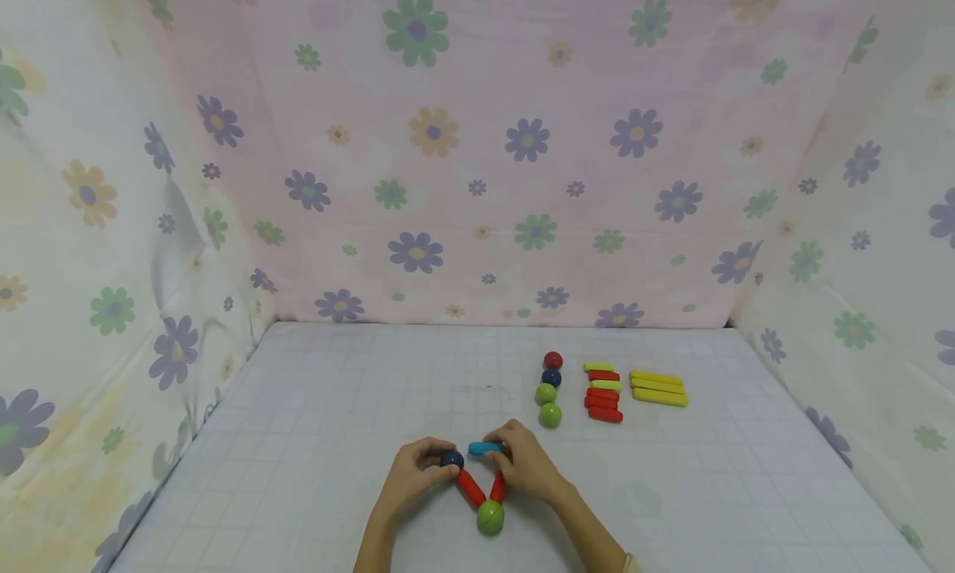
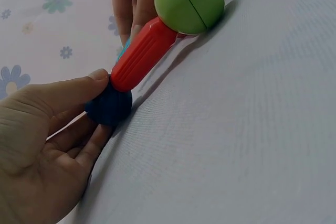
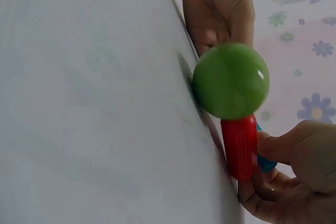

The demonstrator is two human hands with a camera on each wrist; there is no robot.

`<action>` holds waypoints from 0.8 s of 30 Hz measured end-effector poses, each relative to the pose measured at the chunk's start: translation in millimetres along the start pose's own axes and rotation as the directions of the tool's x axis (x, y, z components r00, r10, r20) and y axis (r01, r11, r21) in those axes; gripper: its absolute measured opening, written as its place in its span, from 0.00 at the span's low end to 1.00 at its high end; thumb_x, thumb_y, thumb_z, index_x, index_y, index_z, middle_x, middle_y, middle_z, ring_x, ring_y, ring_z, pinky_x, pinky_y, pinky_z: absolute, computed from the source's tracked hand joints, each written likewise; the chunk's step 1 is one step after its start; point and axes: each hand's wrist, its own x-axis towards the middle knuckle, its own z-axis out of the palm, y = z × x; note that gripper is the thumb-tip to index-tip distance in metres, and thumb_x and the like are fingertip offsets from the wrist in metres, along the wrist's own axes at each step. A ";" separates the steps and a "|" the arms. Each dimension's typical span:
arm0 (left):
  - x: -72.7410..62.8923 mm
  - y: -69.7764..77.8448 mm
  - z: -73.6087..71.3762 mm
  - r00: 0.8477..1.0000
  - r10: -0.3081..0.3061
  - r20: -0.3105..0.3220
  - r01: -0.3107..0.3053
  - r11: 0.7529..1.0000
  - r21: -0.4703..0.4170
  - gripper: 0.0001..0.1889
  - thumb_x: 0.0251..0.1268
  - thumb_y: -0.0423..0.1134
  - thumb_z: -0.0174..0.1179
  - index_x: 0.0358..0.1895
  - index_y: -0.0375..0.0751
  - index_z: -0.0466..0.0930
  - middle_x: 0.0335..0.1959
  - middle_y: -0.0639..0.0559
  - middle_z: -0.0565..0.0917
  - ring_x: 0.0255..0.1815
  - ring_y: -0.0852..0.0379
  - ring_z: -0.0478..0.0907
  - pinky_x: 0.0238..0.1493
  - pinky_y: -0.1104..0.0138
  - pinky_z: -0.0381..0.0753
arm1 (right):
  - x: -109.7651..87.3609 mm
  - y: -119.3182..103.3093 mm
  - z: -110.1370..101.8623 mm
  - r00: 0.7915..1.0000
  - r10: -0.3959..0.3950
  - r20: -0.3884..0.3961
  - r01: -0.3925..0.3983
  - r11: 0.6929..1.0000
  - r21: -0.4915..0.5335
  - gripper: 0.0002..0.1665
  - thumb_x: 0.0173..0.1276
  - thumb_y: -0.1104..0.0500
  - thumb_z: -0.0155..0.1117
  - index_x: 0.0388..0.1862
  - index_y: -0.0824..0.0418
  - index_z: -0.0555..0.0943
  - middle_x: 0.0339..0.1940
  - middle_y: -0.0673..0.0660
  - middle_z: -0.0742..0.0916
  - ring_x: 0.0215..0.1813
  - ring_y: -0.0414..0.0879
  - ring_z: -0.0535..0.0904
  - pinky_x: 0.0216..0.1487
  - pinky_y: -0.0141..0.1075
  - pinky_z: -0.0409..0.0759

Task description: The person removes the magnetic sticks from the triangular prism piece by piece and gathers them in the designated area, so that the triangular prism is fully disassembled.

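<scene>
Near the front of the table, a green ball (image 1: 490, 517) joins two red rods that spread apart in a V. The left red rod (image 1: 471, 488) runs up to a dark blue ball (image 2: 108, 106), which my left hand (image 1: 406, 476) pinches between thumb and fingers. My right hand (image 1: 528, 461) pinches a light blue rod (image 1: 483, 448), its free end pointing left towards the dark blue ball. Below that hand is the right red rod (image 3: 240, 148), partly covered by it in the head view.
Further back on the right, a column of balls holds a red ball (image 1: 553, 361), a dark blue ball (image 1: 551, 378) and two green ones. Beside it lie several short red and yellow-green rods (image 1: 603, 397), then three longer yellow rods (image 1: 658, 386). Flowered cloth walls (image 1: 477, 266) enclose the table.
</scene>
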 end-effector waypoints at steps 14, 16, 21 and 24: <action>-0.5 -0.5 -1.4 1.000 -0.011 -0.003 0.011 1.000 0.029 0.17 0.54 0.35 0.67 0.45 0.28 0.79 0.44 0.38 0.81 0.45 0.46 0.80 0.49 0.66 0.78 | -20.8 29.0 -40.8 0.997 0.070 -0.041 -0.061 0.982 0.179 0.12 0.65 0.63 0.61 0.46 0.67 0.80 0.39 0.57 0.83 0.36 0.43 0.77 0.39 0.27 0.77; -0.1 -1.3 -1.0 1.000 -0.011 -0.004 0.012 1.000 0.027 0.17 0.54 0.35 0.67 0.45 0.28 0.79 0.44 0.38 0.81 0.45 0.46 0.80 0.49 0.68 0.78 | -26.1 33.5 -48.1 0.996 0.081 -0.027 -0.074 0.978 0.196 0.13 0.65 0.63 0.61 0.46 0.68 0.80 0.39 0.58 0.83 0.33 0.42 0.77 0.37 0.27 0.78; 0.2 -1.7 -0.7 1.000 -0.010 -0.003 0.010 1.000 0.027 0.18 0.54 0.35 0.67 0.45 0.27 0.79 0.45 0.38 0.81 0.46 0.45 0.80 0.49 0.68 0.78 | -38.4 45.0 -63.9 0.993 0.110 -0.036 -0.100 0.972 0.212 0.16 0.65 0.62 0.62 0.48 0.71 0.79 0.39 0.60 0.83 0.32 0.43 0.79 0.37 0.28 0.78; 0.3 -1.3 -0.6 1.000 -0.009 -0.004 0.009 0.999 0.030 0.18 0.54 0.35 0.67 0.46 0.27 0.79 0.45 0.37 0.81 0.46 0.44 0.80 0.49 0.67 0.78 | -44.9 52.0 -71.4 0.987 0.152 -0.053 -0.136 0.964 0.230 0.16 0.65 0.61 0.62 0.48 0.70 0.79 0.40 0.61 0.84 0.32 0.44 0.80 0.38 0.27 0.78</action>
